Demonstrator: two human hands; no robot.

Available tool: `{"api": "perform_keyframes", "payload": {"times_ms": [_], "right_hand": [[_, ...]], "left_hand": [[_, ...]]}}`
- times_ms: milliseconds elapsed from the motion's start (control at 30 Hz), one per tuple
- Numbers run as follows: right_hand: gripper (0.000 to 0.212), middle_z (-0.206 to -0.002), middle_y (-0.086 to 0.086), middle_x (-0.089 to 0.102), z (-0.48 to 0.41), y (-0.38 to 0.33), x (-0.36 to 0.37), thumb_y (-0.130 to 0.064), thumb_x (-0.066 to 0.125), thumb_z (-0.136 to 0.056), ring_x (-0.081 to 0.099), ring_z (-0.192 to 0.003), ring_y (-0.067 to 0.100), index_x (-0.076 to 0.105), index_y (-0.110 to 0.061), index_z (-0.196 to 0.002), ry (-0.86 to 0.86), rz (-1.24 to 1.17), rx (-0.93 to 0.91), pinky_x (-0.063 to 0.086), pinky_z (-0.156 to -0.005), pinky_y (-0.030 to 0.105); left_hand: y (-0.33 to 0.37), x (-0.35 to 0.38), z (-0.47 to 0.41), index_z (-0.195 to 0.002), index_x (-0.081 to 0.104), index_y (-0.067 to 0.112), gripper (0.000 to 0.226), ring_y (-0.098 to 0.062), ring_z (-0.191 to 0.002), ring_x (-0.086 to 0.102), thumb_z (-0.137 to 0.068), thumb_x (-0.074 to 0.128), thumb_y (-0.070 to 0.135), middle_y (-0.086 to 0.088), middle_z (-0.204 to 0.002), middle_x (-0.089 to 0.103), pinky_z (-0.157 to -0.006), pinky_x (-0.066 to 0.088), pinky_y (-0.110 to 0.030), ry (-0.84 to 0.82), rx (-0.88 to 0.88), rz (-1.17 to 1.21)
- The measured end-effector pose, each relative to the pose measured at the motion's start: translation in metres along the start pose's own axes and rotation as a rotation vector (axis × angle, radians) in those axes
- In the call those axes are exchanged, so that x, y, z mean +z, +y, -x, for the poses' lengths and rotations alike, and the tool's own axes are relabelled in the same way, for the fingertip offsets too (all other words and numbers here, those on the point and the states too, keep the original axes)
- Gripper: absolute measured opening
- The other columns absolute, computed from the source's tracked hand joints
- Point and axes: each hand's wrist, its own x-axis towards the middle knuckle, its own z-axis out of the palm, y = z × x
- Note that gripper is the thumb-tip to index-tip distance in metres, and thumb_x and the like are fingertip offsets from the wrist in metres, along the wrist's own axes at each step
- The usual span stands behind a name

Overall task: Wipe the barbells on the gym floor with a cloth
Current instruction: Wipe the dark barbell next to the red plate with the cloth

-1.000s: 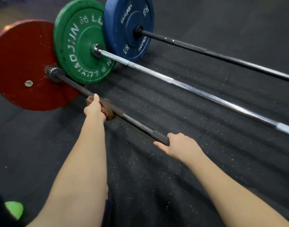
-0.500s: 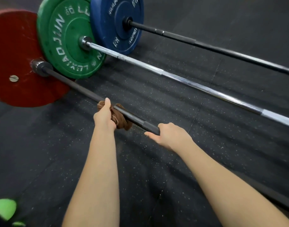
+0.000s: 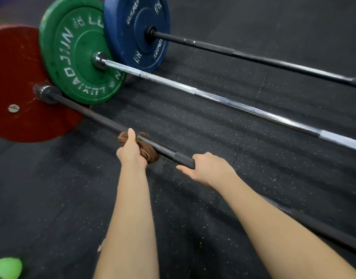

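Head view, left hand [image 3: 131,152] slid cloth [image 3: 151,153] along barbell [image 3: 104,120], nearer right hand [image 3: 211,170]

A dark rubber floor [image 3: 52,188], flecked with pale specks and crossed by faint ridged bands and thin seams, is seen throughout. Three bars are laid out on it side by side, well apart, each borne by a plate stood on edge on the floor. The nearest barbell [image 3: 88,113], black, is carried by a red plate [image 3: 17,73]. The middle barbell [image 3: 233,103], chrome, is carried by a green plate [image 3: 72,57]. The farthest barbell [image 3: 253,57], black, is carried by a blue plate [image 3: 136,23]. A bright green object [image 3: 5,268] is cut off at the lower left corner.
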Motion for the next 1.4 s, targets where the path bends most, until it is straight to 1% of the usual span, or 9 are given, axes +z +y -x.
{"api": "perform_keyframes", "payload": {"times_ms": [133, 267, 433, 533, 733, 900, 1033, 1167, 1400], "right_hand": [[0.068, -0.083, -0.002, 0.056, 0.001, 0.000, 0.000, -0.085, 0.032, -0.088, 0.058, -0.073, 0.021, 0.051, -0.020, -0.090, -0.002, -0.004, 0.001, 0.056, -0.073, 0.040], [0.067, -0.083, -0.001, 0.054, 0.003, 0.000, -0.001, -0.083, 0.032, -0.090, 0.060, -0.080, 0.026, 0.049, -0.018, -0.089, 0.000, -0.002, -0.005, 0.056, -0.077, 0.041], [0.065, -0.082, -0.002, 0.053, 0.002, 0.001, -0.001, -0.081, 0.033, -0.092, 0.060, -0.081, 0.027, 0.051, -0.018, -0.090, -0.002, 0.000, -0.020, 0.055, -0.079, 0.042], [0.062, -0.081, -0.002, 0.055, 0.002, 0.001, -0.002, -0.080, 0.034, -0.092, 0.058, -0.074, 0.022, 0.050, -0.020, -0.086, 0.002, -0.006, -0.025, 0.055, -0.075, 0.040], [0.060, -0.082, -0.002, 0.056, 0.003, -0.002, -0.002, -0.080, 0.039, -0.090, 0.060, -0.075, 0.023, 0.051, -0.021, -0.086, 0.024, -0.013, -0.013, 0.057, -0.077, 0.041], [0.066, -0.079, -0.003, 0.052, 0.008, -0.002, -0.002, -0.082, 0.036, -0.090, 0.059, -0.078, 0.027, 0.053, -0.018, -0.093, 0.058, 0.024, -0.015, 0.052, -0.072, 0.039], [0.071, -0.079, -0.002, 0.053, 0.011, -0.001, -0.002, -0.083, 0.034, -0.090, 0.058, -0.078, 0.028, 0.054, -0.015, -0.094, 0.054, 0.019, -0.004, 0.046, -0.068, 0.038], [0.071, -0.080, -0.001, 0.056, 0.008, -0.001, -0.002, -0.082, 0.033, -0.091, 0.060, -0.076, 0.027, 0.056, -0.015, -0.092, 0.054, 0.021, -0.016, 0.051, -0.070, 0.038], [0.060, -0.080, -0.002, 0.056, 0.005, -0.002, -0.003, -0.078, 0.039, -0.092, 0.059, -0.070, 0.020, 0.055, -0.020, -0.088, 0.060, 0.012, -0.019, 0.056, -0.072, 0.038]], "left_hand": [[-0.005, 0.001, 0.016, -0.116, 0.059, 0.011, 0.046, -0.024, -0.082, 0.070, -0.089, 0.079, 0.043, -0.006, -0.108, 0.068, -0.053, 0.054, -0.040, -0.016, 0.011, -0.050], [0.029, 0.002, -0.005, -0.118, 0.055, 0.012, 0.057, -0.029, -0.091, 0.070, -0.082, 0.084, 0.046, -0.007, -0.113, 0.066, -0.080, 0.060, -0.057, 0.007, 0.076, -0.025], [0.058, -0.004, -0.086, -0.122, 0.063, 0.015, 0.059, -0.028, -0.084, 0.078, -0.080, 0.085, 0.050, -0.007, -0.101, 0.079, -0.079, 0.057, -0.067, -0.018, 0.088, -0.046], [0.037, -0.004, -0.048, -0.118, 0.064, 0.017, 0.056, -0.030, -0.086, 0.077, -0.080, 0.084, 0.052, -0.005, -0.100, 0.079, -0.078, 0.054, -0.070, -0.050, 0.024, -0.034], [-0.036, 0.009, 0.057, -0.116, 0.050, 0.011, 0.047, -0.020, -0.080, 0.064, -0.092, 0.075, 0.043, -0.001, -0.094, 0.058, -0.081, 0.056, -0.041, 0.001, 0.016, -0.035], [-0.034, 0.007, 0.062, -0.113, 0.053, 0.011, 0.043, -0.021, -0.083, 0.068, -0.092, 0.076, 0.041, -0.003, -0.101, 0.063, -0.085, 0.058, -0.042, -0.047, 0.001, -0.024], [0.008, 0.005, 0.031, -0.130, 0.056, 0.012, 0.058, -0.027, -0.094, 0.070, -0.087, 0.082, 0.040, -0.006, -0.116, 0.066, -0.090, 0.058, -0.053, -0.004, 0.018, 0.004], [0.028, 0.000, -0.008, -0.124, 0.058, 0.020, 0.064, -0.031, -0.091, 0.073, -0.074, 0.090, 0.045, -0.005, -0.114, 0.070, -0.086, 0.055, -0.065, 0.021, 0.016, 0.040], [-0.041, 0.006, 0.060, -0.117, 0.056, 0.009, 0.047, -0.020, -0.081, 0.068, -0.091, 0.077, 0.043, -0.002, -0.097, 0.064, -0.074, 0.056, -0.039, -0.023, 0.020, -0.037]]}}
